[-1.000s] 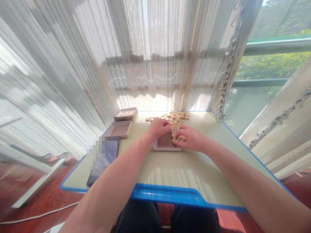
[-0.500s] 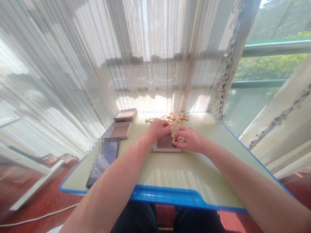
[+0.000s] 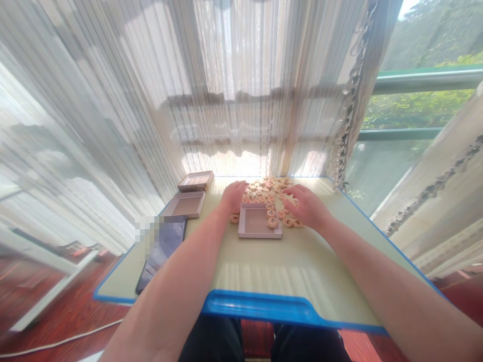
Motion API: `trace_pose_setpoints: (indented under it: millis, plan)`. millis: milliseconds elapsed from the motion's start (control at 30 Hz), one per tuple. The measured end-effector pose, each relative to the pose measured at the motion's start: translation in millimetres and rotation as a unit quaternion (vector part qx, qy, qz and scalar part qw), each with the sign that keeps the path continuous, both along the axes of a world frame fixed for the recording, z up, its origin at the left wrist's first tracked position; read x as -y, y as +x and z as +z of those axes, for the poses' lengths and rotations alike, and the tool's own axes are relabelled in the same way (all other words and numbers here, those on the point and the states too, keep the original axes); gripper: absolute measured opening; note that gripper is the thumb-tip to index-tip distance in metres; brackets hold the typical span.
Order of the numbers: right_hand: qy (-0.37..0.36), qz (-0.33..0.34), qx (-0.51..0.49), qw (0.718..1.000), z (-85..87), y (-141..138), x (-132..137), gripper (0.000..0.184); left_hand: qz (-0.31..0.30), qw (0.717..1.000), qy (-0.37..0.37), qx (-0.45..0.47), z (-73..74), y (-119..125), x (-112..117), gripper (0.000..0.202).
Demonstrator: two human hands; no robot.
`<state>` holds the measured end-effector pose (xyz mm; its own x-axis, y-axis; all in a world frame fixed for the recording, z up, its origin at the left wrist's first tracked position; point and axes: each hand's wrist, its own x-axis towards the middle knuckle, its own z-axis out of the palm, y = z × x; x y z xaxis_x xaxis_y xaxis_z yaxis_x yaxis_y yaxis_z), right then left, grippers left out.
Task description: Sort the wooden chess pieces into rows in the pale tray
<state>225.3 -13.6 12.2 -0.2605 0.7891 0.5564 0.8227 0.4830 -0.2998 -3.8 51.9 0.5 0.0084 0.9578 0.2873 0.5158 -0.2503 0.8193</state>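
Head view: a shallow open box (image 3: 260,235) sits mid-table, a short column of Chinese chess pieces (image 3: 272,222) lying along its right side, with many more crowded beyond its far edge and a few beside it. The left hand (image 3: 234,196) curves over the left end of that spread; the right hand (image 3: 303,205) arches above pieces to the right of the box, fingers and thumb apart (whether either pinches one, I cannot tell). Being round, the loose pieces could roll or scatter if a palm swept across them too briskly, and those nearest the table's far edge might drop over it. A knock to the box could upset its column, and the left forearm, close by the tablet (image 3: 168,241), might nudge that aside. Striped sunlight falls on the pale tabletop (image 3: 339,281), which has a blue rim and a moulded blue trough (image 3: 260,304) at the front. Two more shallow trays (image 3: 187,204) lie at the far left. Sheer curtains (image 3: 241,60) hang behind, greenery (image 3: 415,108) shows through the window on the right, and a white cable (image 3: 64,338) crosses the reddish floor (image 3: 45,281).
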Motion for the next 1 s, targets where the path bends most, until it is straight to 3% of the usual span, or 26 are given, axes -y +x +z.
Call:
trace_pose_setpoints:
  millis: [133,267,400,500,633,733,867,1000]
  plan:
    - [-0.011,-0.051,0.008,0.999,-13.9,12,-19,0.035,-0.060,0.995,-0.006,-0.085,-6.0,-1,-6,0.040]
    - [-0.019,-0.036,-0.009,0.999,-18.7,12,-19,0.036,-0.082,0.983,-0.033,-0.159,-6.8,-2,-3,0.050]
    - [0.022,-0.009,-0.037,0.999,-13.6,1,-7,0.029,-0.037,0.990,-0.028,-0.135,-2.9,-4,-1,0.063]
    - [0.008,-0.015,-0.020,1.000,-7.7,-10,-10,0.027,0.003,0.991,-0.010,-0.132,0.5,-5,-1,0.064]
    - [-0.046,-0.002,0.089,0.995,-0.6,-19,-41,0.030,0.080,0.988,0.020,-0.129,3.8,-6,-1,0.056]
    - [-0.086,-0.001,0.096,0.992,0.8,-22,-68,0.032,0.125,0.983,0.028,-0.131,4.0,-8,-1,0.047]
    - [-0.154,0.052,0.111,0.980,-0.1,-24,-87,0.030,0.121,0.983,-0.026,-0.133,0.4,-12,-5,0.031]
    - [-0.204,0.047,0.098,0.973,0.7,-23,-85,0.024,0.122,0.983,-0.047,-0.132,-3.4,-14,-9,0.029]
